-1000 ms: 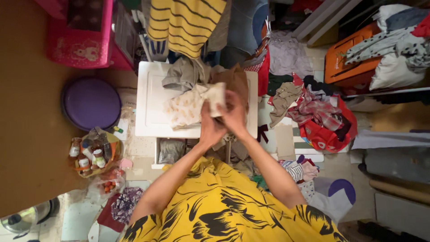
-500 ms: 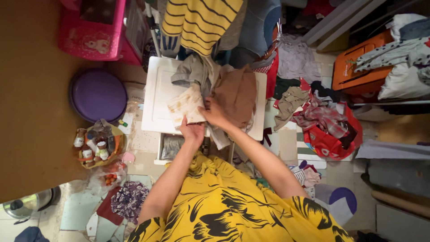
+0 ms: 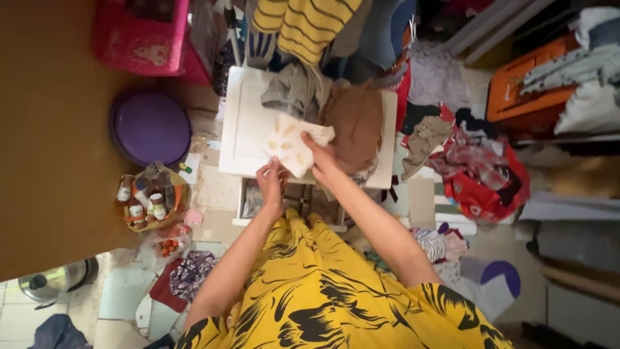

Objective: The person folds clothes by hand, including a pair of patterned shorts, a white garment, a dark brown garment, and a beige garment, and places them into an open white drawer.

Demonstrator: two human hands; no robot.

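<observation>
A cream cloth with yellow prints point(image 3: 289, 143) lies on the white table top point(image 3: 242, 123). My right hand point(image 3: 321, 158) pinches its right edge, and my left hand point(image 3: 271, 183) holds its lower left corner. A brown garment point(image 3: 355, 123) is heaped just right of the cloth, and a grey garment point(image 3: 290, 94) lies behind it. Both my arms reach forward over my yellow and black patterned lap.
A purple round lid point(image 3: 150, 126) and a basket of small bottles point(image 3: 145, 200) sit left of the table. A pink bin point(image 3: 143, 32) stands at the far left. Striped yellow clothing point(image 3: 303, 22) hangs behind. Piles of clothes point(image 3: 475, 168) and an orange crate point(image 3: 523, 97) fill the right side.
The cream cloth came down from in front of me onto the table top. My hands lowered and moved apart along its near edge. The brown garment now lies uncovered to the right.
</observation>
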